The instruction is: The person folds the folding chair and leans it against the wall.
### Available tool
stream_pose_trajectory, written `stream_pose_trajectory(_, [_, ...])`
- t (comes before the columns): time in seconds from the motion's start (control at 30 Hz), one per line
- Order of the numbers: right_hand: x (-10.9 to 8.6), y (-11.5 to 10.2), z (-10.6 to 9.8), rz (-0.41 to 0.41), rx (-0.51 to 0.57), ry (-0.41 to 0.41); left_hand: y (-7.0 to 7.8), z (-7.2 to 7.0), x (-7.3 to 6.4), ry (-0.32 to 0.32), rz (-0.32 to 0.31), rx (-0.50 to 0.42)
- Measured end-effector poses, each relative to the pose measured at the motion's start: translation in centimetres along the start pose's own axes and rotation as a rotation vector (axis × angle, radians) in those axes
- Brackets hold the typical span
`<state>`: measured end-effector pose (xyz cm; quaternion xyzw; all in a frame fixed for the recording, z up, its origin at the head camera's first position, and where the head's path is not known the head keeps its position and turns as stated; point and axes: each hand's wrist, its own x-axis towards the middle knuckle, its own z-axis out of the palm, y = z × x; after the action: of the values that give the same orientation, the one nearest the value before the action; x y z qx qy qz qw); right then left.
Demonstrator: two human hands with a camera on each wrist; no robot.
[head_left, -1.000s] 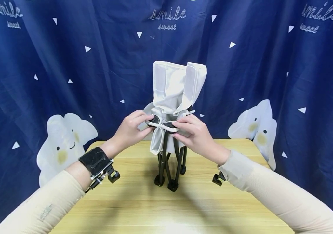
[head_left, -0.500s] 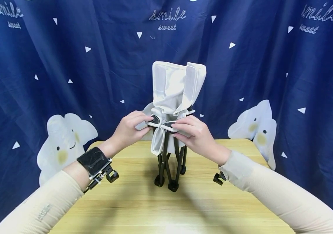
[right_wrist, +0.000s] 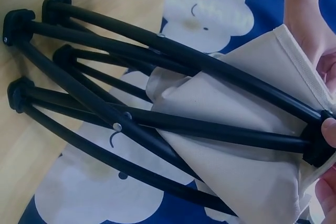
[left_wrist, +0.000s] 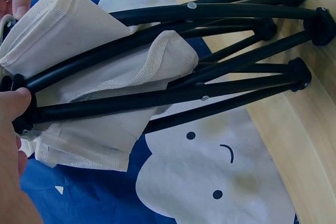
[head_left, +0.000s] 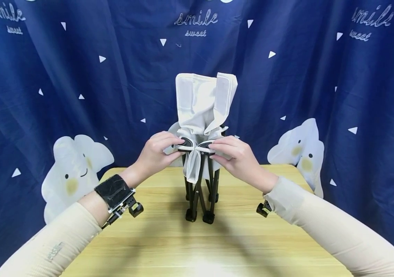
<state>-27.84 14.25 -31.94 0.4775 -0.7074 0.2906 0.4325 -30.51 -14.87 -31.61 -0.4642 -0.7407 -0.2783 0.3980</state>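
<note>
A folded camping chair with a white fabric seat and back (head_left: 202, 102) stands upright on black crossed legs (head_left: 197, 196) in the head view. My left hand (head_left: 159, 152) pinches the black front corner on the left side of the seat between thumb and fingers. On the opposite side, my right hand (head_left: 236, 156) pinches the matching black corner (head_left: 205, 145). The two corners lie close together, and seat fabric (left_wrist: 105, 98) hangs in folds between the legs in the left wrist view. Black plastic feet (right_wrist: 21, 95) show at the leg ends in the right wrist view.
The chair stands on a light wooden table (head_left: 148, 238). Behind it hangs a blue curtain (head_left: 131, 77) with white clouds, triangles and lettering. A black strap with a small camera mount (head_left: 117, 194) is on the left wrist.
Between the hands the chair has turned slightly; its back has shifted left and its front corners a little right. The right hand has moved slightly right. Both hands keep their pinch.
</note>
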Motion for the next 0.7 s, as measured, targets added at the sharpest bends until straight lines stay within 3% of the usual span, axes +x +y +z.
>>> stream_pose_trajectory(0.5, [-0.6,1.1,-1.0,0.040,-0.010,-0.007,0.3,1.7,0.4,0.076,0.003,-0.073])
stream_pose_trajectory(0.7, [-1.0,1.5,-1.3,0.055,-0.010,0.014,0.6,2.3,0.6,0.076,0.001,-0.073])
